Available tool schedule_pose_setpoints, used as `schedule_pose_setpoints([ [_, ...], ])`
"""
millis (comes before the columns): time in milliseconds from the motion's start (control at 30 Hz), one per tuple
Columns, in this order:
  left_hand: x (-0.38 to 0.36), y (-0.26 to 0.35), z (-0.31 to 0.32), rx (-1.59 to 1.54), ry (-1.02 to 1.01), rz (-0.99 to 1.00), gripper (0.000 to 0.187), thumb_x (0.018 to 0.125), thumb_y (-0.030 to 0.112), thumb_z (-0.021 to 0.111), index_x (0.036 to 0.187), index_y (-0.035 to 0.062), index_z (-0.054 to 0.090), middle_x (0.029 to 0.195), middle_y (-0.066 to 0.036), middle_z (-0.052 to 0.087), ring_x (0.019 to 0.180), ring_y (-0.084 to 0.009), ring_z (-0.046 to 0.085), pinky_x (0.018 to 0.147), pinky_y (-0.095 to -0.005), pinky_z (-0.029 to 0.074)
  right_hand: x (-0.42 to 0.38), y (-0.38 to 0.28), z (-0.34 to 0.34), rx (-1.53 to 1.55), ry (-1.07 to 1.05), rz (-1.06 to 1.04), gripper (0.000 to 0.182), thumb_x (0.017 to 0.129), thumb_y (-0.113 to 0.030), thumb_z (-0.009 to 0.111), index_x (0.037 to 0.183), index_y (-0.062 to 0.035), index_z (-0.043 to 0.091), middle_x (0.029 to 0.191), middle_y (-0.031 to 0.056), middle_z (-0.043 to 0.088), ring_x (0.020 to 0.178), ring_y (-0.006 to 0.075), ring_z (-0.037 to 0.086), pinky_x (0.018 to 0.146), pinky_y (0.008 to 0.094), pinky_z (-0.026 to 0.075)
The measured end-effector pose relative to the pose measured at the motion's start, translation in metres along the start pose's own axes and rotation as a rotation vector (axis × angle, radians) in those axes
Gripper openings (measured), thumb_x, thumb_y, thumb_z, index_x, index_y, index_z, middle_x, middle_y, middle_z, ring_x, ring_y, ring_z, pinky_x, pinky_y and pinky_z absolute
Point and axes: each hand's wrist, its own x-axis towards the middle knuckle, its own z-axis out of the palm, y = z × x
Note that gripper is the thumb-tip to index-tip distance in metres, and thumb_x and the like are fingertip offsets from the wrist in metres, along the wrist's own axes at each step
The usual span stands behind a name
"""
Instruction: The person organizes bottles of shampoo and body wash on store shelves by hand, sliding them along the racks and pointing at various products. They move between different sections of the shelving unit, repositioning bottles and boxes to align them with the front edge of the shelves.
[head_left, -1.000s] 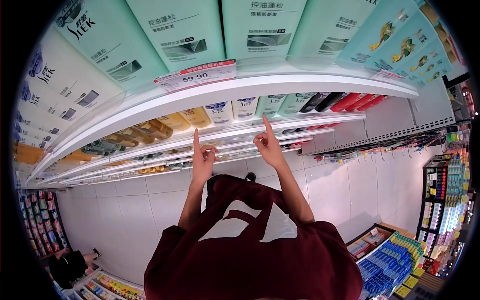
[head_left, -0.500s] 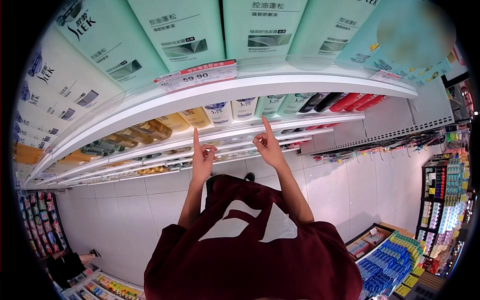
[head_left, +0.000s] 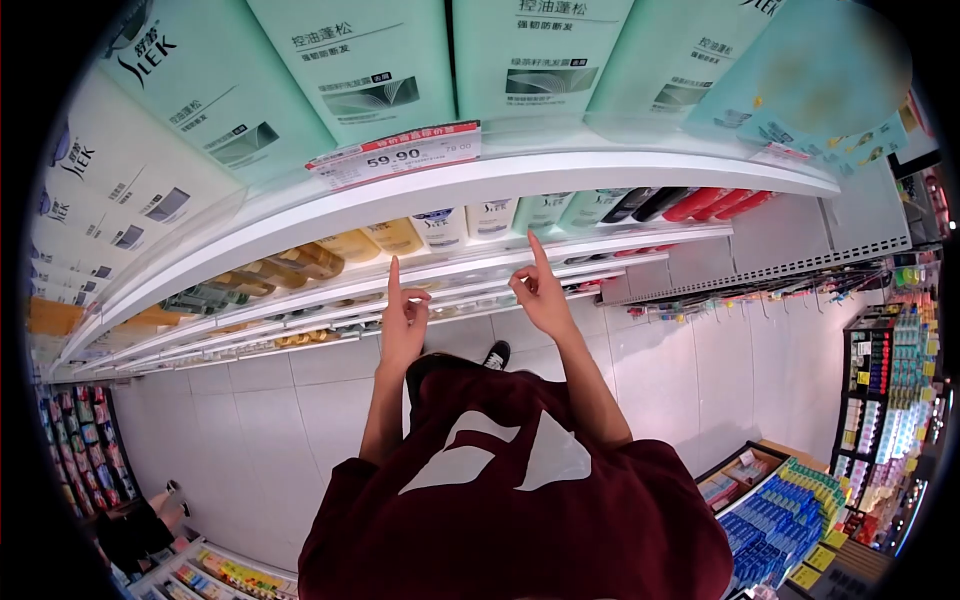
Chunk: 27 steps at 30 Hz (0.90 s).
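My left hand (head_left: 404, 322) is raised in front of the shelves, index finger stretched upward and apart from the curled other fingers, holding nothing. Its fingertip overlaps the shelf edge just below a yellow bottle (head_left: 393, 237). To its right, my right hand (head_left: 541, 295) makes the same pointing shape and is empty too. That fingertip lies right at the base of a pale green bottle (head_left: 543, 213). White bottles (head_left: 440, 228) stand between the two fingertips on this shelf. Above, large mint-green shampoo packs (head_left: 358, 70) line the top shelf behind a price tag (head_left: 395, 156) reading 59.90.
The curved white front edge (head_left: 560, 168) of the upper shelf juts out over the lower rows. Red bottles (head_left: 712, 203) sit farther right. Blue packages (head_left: 780, 525) are stacked behind me at the right. Another person (head_left: 140, 535) is at the lower left, near a low display.
Both hands keep their pointing pose and have barely shifted. More of my shoe shows on the floor. The view has tilted slightly, and the other person's leg has moved a little.
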Motion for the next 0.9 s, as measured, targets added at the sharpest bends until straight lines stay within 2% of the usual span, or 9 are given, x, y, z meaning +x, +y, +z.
schedule_pose_setpoints([
  [167,-0.016,0.012,-0.012,0.104,0.05,0.036,0.081,0.092,-0.001,0.058,0.163,0.014,0.023,0.098,-0.008,0.071,0.075,-0.0159,0.065,0.072,-0.0307,0.054,-0.006,-0.005,0.004,-0.032,0.085,-0.045,0.088,0.09,0.001,0.065,0.164,-0.0156,0.02,0.085,0.0025,0.067,0.064,0.0082,0.051,0.064,0.0248,0.045],
  [233,-0.022,0.006,-0.024,0.171,-0.011,0.036,0.072,0.091,0.0,0.059,0.158,0.013,0.036,0.097,-0.007,0.071,0.075,-0.0161,0.066,0.071,-0.0311,0.054,-0.01,-0.002,0.011,-0.023,0.088,-0.058,0.086,0.092,0.002,0.063,0.164,-0.0141,0.018,0.086,0.0006,0.065,0.066,0.0061,0.05,0.062,0.0224,0.044],
  [333,-0.03,-0.004,-0.044,0.207,-0.05,0.006,0.066,0.09,0.001,0.061,0.153,0.013,0.045,0.098,-0.006,0.071,0.074,-0.0169,0.066,0.07,-0.0314,0.053,-0.013,-0.004,0.035,0.0,0.064,-0.078,0.083,0.094,0.005,0.059,0.164,-0.012,0.02,0.087,-0.0012,0.063,0.068,0.004,0.049,0.061,0.0201,0.043],
  [400,-0.037,-0.011,-0.06,0.205,-0.023,0.017,0.065,0.09,0.002,0.061,0.152,0.0138,0.045,0.099,-0.007,0.072,0.073,-0.0182,0.066,0.07,-0.0318,0.054,-0.017,-0.011,0.061,0.032,0.006,-0.053,0.081,0.094,0.005,0.058,0.164,-0.0121,0.021,0.087,-0.001,0.063,0.068,0.0042,0.049,0.062,0.0204,0.043],
  [467,-0.045,-0.007,-0.078,0.158,0.031,0.009,0.061,0.094,0.002,0.058,0.153,0.0108,0.044,0.098,-0.005,0.071,0.076,-0.0113,0.063,0.068,-0.0259,0.05,-0.017,-0.022,0.094,-0.001,-0.049,-0.053,0.079,0.095,0.005,0.058,0.163,-0.0119,0.022,0.088,-0.0004,0.064,0.069,0.0048,0.051,0.062,0.0208,0.044],
  [600,-0.058,-0.012,-0.128,0.132,0.146,-0.026,0.069,0.092,0.0,0.057,0.157,0.0099,0.037,0.097,-0.005,0.072,0.076,-0.0127,0.066,0.07,-0.028,0.051,-0.016,-0.04,0.166,-0.049,-0.239,-0.075,0.08,0.095,0.005,0.059,0.163,-0.0128,0.023,0.088,0.0008,0.065,0.071,0.006,0.053,0.065,0.0217,0.045],
  [667,-0.064,-0.019,-0.154,0.145,0.185,-0.016,0.072,0.091,-0.001,0.057,0.159,0.0099,0.033,0.097,-0.006,0.072,0.076,-0.0125,0.065,0.07,-0.028,0.052,-0.014,-0.055,0.199,-0.012,-0.336,-0.068,0.08,0.094,0.0,0.062,0.163,-0.015,0.024,0.085,0.0017,0.064,0.065,0.008,0.051,0.063,0.025,0.046],
  [733,-0.073,-0.025,-0.179,0.123,0.254,-0.03,0.074,0.089,-0.001,0.059,0.157,0.0115,0.035,0.096,-0.009,0.072,0.071,-0.0199,0.068,0.072,-0.0336,0.055,-0.009,-0.062,0.227,-0.033,-0.411,-0.059,0.083,0.094,-0.001,0.062,0.164,-0.0147,0.02,0.086,0.0031,0.065,0.064,0.0094,0.052,0.063,0.0255,0.046],
  [900,-0.103,-0.04,-0.232,0.164,0.341,-0.098,0.069,0.09,0.001,0.058,0.155,0.0098,0.038,0.096,-0.01,0.073,0.071,-0.0214,0.069,0.069,-0.0349,0.055,0.003,-0.074,0.295,-0.11,-0.495,-0.126,0.087,0.093,-0.002,0.063,0.164,-0.0134,0.015,0.088,0.0047,0.067,0.063,0.0117,0.055,0.065,0.0281,0.048],
])
